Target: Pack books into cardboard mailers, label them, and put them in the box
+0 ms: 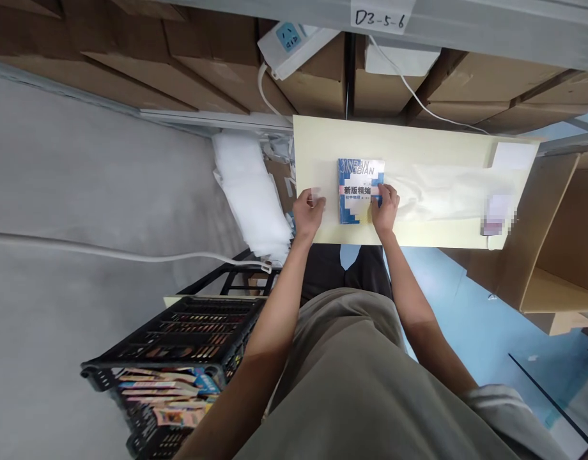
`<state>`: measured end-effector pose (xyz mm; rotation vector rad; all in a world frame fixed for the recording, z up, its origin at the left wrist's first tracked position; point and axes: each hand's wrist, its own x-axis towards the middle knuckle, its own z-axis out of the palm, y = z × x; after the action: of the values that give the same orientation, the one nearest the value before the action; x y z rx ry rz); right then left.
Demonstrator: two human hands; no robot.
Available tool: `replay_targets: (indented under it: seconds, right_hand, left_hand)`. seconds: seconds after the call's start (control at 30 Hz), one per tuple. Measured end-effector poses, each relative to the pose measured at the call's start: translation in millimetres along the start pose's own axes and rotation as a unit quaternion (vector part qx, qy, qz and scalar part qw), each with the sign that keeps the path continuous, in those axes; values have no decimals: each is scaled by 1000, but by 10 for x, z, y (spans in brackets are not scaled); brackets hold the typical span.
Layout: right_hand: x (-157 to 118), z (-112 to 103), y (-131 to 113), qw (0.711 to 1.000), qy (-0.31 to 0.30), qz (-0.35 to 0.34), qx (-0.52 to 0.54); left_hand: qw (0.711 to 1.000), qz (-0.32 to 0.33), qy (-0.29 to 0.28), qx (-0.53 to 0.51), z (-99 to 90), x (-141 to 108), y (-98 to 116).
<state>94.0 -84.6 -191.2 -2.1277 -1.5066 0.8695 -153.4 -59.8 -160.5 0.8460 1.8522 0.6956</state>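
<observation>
By the worker's clock, I see a blue-and-white rectangular paperback [358, 207] lying on a cream rectangular tabletop [332, 137], the bare right hand [386, 209] at its three o'clock edge, the bare left hand [309, 214] toward nine. Brown cardboard boxes [212, 76] line twelve beyond; an open brown cardboard box [572, 236] stands at three. At eight, a black plastic crate [100, 377] holds paper books [167, 391].

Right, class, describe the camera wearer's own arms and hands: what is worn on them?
The left hand and right hand wear no gloves; no watch or bracelet shows. Both forearms are uncovered. A loose, greyish sleeve shows high on the right arm; the left sleeve is unclear.
</observation>
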Motion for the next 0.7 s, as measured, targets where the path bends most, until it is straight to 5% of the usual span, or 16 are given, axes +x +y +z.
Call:
replay_targets:
  seconds: [0.33, 0.47, 0.57, 0.7]
  right_hand:
    - [149, 99, 249, 1000, 2, -2, 17]
    - [170, 55, 271, 999, -32, -7, 33]
    - [169, 14, 294, 999, -43, -16, 19]
    - [238, -62, 335, 998, -61, -9, 30]
  left_hand:
    - [999, 10, 40, 20, 62, -13, 3]
    - [987, 12, 109, 117, 111, -11, -76]
    - [972, 81, 157, 154, 172, -86, -103]
    - [979, 130, 75, 139, 366, -242, -131]
